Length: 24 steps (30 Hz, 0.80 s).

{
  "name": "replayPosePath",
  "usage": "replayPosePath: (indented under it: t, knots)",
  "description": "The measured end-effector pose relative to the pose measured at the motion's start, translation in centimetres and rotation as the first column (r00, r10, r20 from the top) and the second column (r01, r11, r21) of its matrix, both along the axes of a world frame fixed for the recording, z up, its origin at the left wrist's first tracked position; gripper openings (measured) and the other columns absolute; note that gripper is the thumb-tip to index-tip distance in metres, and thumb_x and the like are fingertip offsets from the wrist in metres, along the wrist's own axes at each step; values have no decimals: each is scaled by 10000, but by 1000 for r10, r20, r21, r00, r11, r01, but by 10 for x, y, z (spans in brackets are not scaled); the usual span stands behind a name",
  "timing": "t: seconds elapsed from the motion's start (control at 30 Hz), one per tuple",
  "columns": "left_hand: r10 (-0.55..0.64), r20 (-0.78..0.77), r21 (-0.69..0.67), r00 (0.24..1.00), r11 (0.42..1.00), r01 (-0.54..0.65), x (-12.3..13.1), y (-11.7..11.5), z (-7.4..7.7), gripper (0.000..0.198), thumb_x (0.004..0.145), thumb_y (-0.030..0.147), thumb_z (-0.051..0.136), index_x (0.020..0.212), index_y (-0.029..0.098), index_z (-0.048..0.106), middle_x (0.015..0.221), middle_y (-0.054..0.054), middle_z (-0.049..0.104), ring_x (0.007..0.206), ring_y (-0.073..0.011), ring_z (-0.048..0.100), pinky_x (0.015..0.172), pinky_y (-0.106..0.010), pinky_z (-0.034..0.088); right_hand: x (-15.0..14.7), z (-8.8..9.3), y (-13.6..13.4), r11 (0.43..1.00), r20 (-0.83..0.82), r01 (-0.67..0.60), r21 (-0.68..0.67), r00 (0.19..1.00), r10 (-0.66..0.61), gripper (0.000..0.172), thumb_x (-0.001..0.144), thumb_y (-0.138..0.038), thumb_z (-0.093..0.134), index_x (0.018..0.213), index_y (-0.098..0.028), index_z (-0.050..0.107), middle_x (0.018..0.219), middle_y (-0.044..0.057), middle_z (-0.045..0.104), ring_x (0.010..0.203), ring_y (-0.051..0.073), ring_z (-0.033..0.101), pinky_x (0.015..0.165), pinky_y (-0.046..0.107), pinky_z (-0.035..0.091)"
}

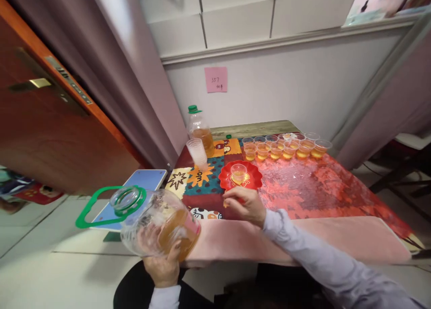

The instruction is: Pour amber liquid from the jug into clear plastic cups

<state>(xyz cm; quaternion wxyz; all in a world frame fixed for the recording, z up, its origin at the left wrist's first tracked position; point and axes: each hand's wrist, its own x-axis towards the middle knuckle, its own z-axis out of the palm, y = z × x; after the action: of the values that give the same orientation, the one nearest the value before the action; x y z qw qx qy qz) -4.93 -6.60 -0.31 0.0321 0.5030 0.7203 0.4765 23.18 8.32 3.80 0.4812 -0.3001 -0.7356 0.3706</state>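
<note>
A: Where could the right hand (pixel 245 203) pass?
B: Rightward, low over the table (pixel 303 190); a wide bare stretch lies there.
A: Straight ahead?
B: The plate (pixel 257 179) with its cup (pixel 239 175) stands in the way. Beyond, to the right, the row of cups (pixel 276 150) makes a packed barrier.
A: Leftward?
B: A narrow gap before the stack (pixel 196 152) and bottle (pixel 201 134); nearer, the tilted jug (pixel 173 217) blocks.

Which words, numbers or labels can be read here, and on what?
"357": pink paper note on the wall; characters beneath, too small to read.
Orange starburst on the tablecloth: lettering unclear.
Pink label on the plastic jug in the left hand: blurred.
</note>
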Motion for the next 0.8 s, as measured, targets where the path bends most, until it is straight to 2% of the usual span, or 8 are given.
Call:
replayPosePath:
  t: [0.07, 0.17, 0.3, 0.43, 0.53, 0.6, 0.7, 0.8]
  knots:
    - [3, 68, 18, 998, 1000, -4, 6, 2, 0, 898, 979, 499, 586, 1651, 351, 10, 1675, -196, 369, 1532, -390, 496, 1256, -627, 454, 30, 10, 19, 990, 64, 142, 25, 988, -143, 258, 994, -426, 669, 988, -216, 819, 947, 109, 832, 826, 230, 777, 775, 354, 599]
    - [-7, 71, 4, 997, 1000, 7, 9, 2, -1, 905, 984, 512, 570, 1646, 334, -22, 1676, -205, 349, 1560, -358, 466, 1261, -612, 454, 71, 19, 54, 954, 227, 287, 84, 927, -299, 292, 983, -462, 672, 1012, -201, 800, 939, 111, 829, 816, 236, 776, 736, 347, 587]
    - [-21, 88, 28, 996, 999, 19, 9, 2, -4, 900, 983, 558, 550, 1646, 333, -15, 1650, -188, 377, 1557, -343, 468, 1244, -621, 464, 96, 23, 94, 915, 510, 311, 258, 760, -402, 408, 941, -556, 743, 1100, -182, 782, 1027, 131, 818, 905, 262, 775, 823, 382, 590]
    - [-8, 160, 85, 987, 996, -6, 8, 7, -13, 991, 913, 651, 623, 1650, 314, 54, 1602, -184, 448, 1489, -346, 532, 1223, -596, 479, 82, 20, 114, 931, 691, 206, 300, 626, -361, 655, 856, -652, 828, 1265, -147, 742, 1311, 213, 747, 1211, 350, 723, 1052, 483, 554]
    - [-13, 260, 290, 966, 955, -65, 6, 15, -23, 1114, 712, 703, 829, 1595, 295, 286, 1470, -141, 564, 1346, -331, 629, 1169, -521, 527, 58, 17, 120, 946, 775, 196, 260, 542, -325, 799, 793, -691, 865, 1344, -134, 709, 1544, 264, 599, 1445, 417, 569, 1227, 619, 398]
    - [-32, 310, 391, 950, 916, -96, 5, 19, -27, 1149, 598, 673, 924, 1541, 290, 391, 1397, -114, 612, 1280, -314, 658, 1134, -483, 545, 45, 14, 121, 950, 805, 209, 231, 508, -308, 796, 797, -675, 865, 1355, -131, 700, 1624, 274, 518, 1523, 429, 484, 1279, 687, 281]
    - [-67, 334, 426, 940, 900, -87, 3, 21, -28, 1163, 561, 629, 968, 1528, 279, 426, 1387, -115, 626, 1269, -305, 660, 1144, -475, 531, 33, 11, 119, 955, 809, 223, 196, 514, -286, 691, 827, -619, 858, 1309, -145, 714, 1636, 273, 505, 1536, 422, 469, 1291, 728, 196]
    - [-69, 322, 437, 944, 895, -84, 0, 22, -28, 1146, 569, 641, 958, 1526, 293, 435, 1386, -111, 625, 1253, -308, 665, 1155, -522, 522, 30, 7, 117, 952, 760, 241, 186, 579, -295, 617, 818, -563, 878, 1261, -162, 725, 1620, 263, 527, 1529, 405, 482, 1296, 733, 157]
